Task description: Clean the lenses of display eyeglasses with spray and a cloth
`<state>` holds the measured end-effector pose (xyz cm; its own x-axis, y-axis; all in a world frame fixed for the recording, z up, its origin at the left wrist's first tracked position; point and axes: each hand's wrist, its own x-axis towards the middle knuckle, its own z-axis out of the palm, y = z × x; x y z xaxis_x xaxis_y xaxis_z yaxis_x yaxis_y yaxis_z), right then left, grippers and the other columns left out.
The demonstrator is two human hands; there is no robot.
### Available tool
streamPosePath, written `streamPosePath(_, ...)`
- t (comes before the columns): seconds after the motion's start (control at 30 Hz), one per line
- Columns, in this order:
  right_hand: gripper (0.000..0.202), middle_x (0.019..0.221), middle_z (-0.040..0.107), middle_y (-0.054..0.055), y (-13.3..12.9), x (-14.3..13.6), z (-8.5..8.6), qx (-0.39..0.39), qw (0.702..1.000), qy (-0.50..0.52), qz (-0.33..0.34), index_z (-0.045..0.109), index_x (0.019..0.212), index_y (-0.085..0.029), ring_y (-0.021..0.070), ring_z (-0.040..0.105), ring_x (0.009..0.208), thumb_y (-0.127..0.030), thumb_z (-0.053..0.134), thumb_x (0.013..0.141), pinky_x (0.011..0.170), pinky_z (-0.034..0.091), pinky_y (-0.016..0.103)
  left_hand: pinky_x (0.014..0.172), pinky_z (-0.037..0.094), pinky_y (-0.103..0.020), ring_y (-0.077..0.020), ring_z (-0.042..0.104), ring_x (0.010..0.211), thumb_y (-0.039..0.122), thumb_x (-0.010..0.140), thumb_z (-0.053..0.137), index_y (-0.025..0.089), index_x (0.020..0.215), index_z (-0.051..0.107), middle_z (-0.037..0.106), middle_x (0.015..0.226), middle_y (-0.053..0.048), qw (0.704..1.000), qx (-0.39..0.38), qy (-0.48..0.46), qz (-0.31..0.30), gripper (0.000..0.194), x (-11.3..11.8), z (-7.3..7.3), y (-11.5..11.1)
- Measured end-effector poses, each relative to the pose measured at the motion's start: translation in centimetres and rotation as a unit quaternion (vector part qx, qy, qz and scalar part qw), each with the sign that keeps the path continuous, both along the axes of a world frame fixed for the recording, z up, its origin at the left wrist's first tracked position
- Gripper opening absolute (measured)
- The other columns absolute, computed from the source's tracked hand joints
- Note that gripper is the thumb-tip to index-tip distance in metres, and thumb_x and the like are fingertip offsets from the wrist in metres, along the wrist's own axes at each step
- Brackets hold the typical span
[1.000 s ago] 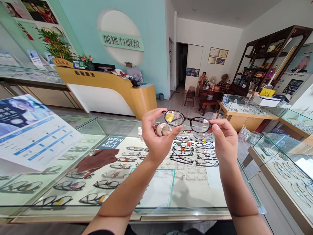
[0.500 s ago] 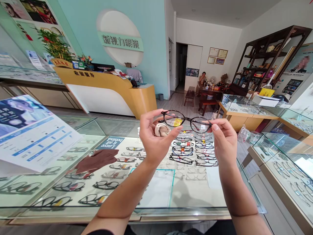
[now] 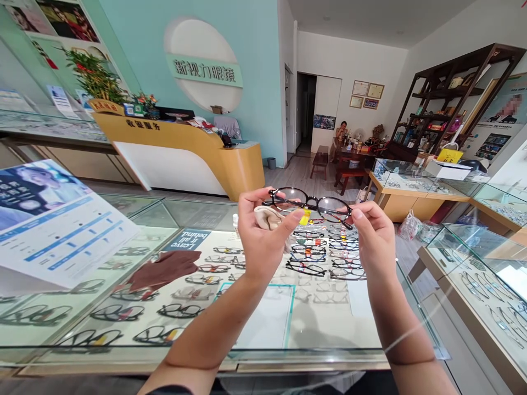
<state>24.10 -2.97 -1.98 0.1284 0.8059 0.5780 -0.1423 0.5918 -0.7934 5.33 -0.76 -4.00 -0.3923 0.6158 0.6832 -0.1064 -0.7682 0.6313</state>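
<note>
A pair of black-rimmed glasses (image 3: pixel 312 202) is held up between my two hands, above the glass display counter (image 3: pixel 329 351). My left hand (image 3: pixel 263 236) grips the left end of the frame and also has a cream cloth (image 3: pixel 267 218) tucked in its palm. At the right end, my right hand (image 3: pixel 374 227) pinches the frame by the hinge between thumb and fingers. A yellow tag (image 3: pixel 305 217) shows below the bridge. Beneath the hands, rows of glasses (image 3: pixel 307 267) lie on the counter.
A brown cloth (image 3: pixel 164 269) and a teal-edged white sheet (image 3: pixel 267 315) lie left of centre. A standing calendar card (image 3: pixel 61 225) is at the far left. More display cases (image 3: pixel 473 274) stand to the right. A person (image 3: pixel 341 130) sits at a table in the back.
The glasses have tilted in my hands, so the lenses look flatter and the yellow tag now shows below the bridge. Both hands have shifted slightly.
</note>
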Motion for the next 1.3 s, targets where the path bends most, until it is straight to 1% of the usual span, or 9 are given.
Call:
streamPosePath(0.2,0.018,0.084,0.076,0.000,0.4,0.2,-0.1,-0.007,1.000,-0.012,-0.027,0.077,0.090,-0.026,0.0149,0.064,0.077,-0.044,0.079,0.090,0.075,0.054,0.031,0.079,0.065,-0.027,-0.0161,0.080,0.090,0.040,0.074,0.099,0.028,0.116,0.056,0.070,0.110,0.000,0.998,0.053,0.006,0.018,0.061,0.3,0.1,-0.2)
streamPosePath(0.33,0.018,0.087,0.078,0.001,0.5,0.2,-0.1,-0.008,1.000,-0.014,-0.026,0.076,0.090,-0.026,0.0152,0.065,0.077,-0.044,0.079,0.089,0.077,0.055,0.032,0.080,0.066,-0.029,-0.0169,0.080,0.092,0.044,0.074,0.098,0.029,0.118,0.055,0.069,0.111,0.000,0.998,0.059,0.011,0.029,0.063,0.5,0.1,-0.3)
streamPosePath(0.47,0.017,0.094,0.080,0.003,0.2,0.2,-0.2,0.033,0.999,-0.019,0.001,0.075,0.095,-0.028,0.0196,0.071,0.085,-0.044,0.071,0.094,0.080,0.058,0.037,0.061,0.059,-0.021,-0.0115,0.074,0.079,0.045,0.071,0.100,0.028,0.114,0.056,0.069,0.110,0.000,0.994,-0.049,-0.041,-0.089,0.064,0.2,0.6,-0.3)
streamPosePath(0.57,0.020,0.105,0.081,0.004,0.0,0.4,-0.1,0.088,0.994,-0.072,0.007,0.076,0.107,-0.029,0.0244,0.074,0.100,-0.042,0.066,0.094,0.086,0.059,0.042,0.049,0.049,-0.018,-0.0102,0.070,0.073,0.048,0.069,0.100,0.027,0.113,0.057,0.071,0.110,-0.001,0.957,-0.175,-0.075,-0.217,0.065,0.2,1.1,-0.1)
streamPosePath(0.7,0.041,0.132,0.077,0.005,-0.1,0.5,0.3,0.165,0.961,-0.220,-0.042,0.074,0.132,-0.036,0.0276,0.069,0.121,-0.034,0.075,0.091,0.104,0.056,0.049,0.047,0.046,-0.018,-0.0168,0.074,0.083,0.049,0.059,0.103,0.023,0.113,0.063,0.075,0.107,-0.005,0.895,-0.272,-0.115,-0.333,0.073,0.5,1.5,-0.2)
streamPosePath(0.8,0.041,0.135,0.076,0.005,-0.1,0.5,0.4,0.213,0.939,-0.261,-0.069,0.076,0.130,-0.038,0.0282,0.068,0.124,-0.025,0.075,0.091,0.109,0.054,0.052,0.043,0.040,-0.017,-0.0144,0.069,0.069,0.045,0.054,0.105,0.021,0.112,0.069,0.076,0.098,-0.006,0.845,-0.326,-0.128,-0.405,0.073,0.9,1.6,-0.5)
streamPosePath(0.9,0.038,0.130,0.077,0.005,-0.1,0.5,0.4,0.225,0.935,-0.259,-0.086,0.079,0.125,-0.039,0.0283,0.069,0.119,-0.024,0.078,0.091,0.105,0.057,0.052,0.040,0.037,-0.015,-0.0116,0.064,0.063,0.039,0.054,0.106,0.018,0.107,0.073,0.077,0.090,-0.007,0.809,-0.348,-0.146,-0.452,0.065,1.2,1.5,-0.7)
streamPosePath(1.07,0.036,0.129,0.078,0.005,-0.2,0.6,0.4,0.225,0.928,-0.281,-0.099,0.080,0.126,-0.040,0.0287,0.070,0.116,-0.031,0.079,0.091,0.101,0.059,0.051,0.038,0.036,-0.015,-0.0117,0.064,0.062,0.032,0.073,0.096,0.015,0.092,0.075,0.076,0.088,-0.009,0.765,-0.373,-0.145,-0.505,0.033,1.8,1.1,-0.5)
streamPosePath(1.3,0.030,0.122,0.081,0.003,0.1,0.7,0.3,0.267,0.907,-0.298,-0.131,0.082,0.125,-0.043,0.0284,0.072,0.108,-0.035,0.075,0.096,0.094,0.057,0.051,0.037,0.035,-0.013,-0.0100,0.063,0.059,0.031,0.077,0.095,0.013,0.085,0.072,0.074,0.085,-0.009,0.730,-0.394,-0.151,-0.537,0.030,2.0,0.9,-0.5)
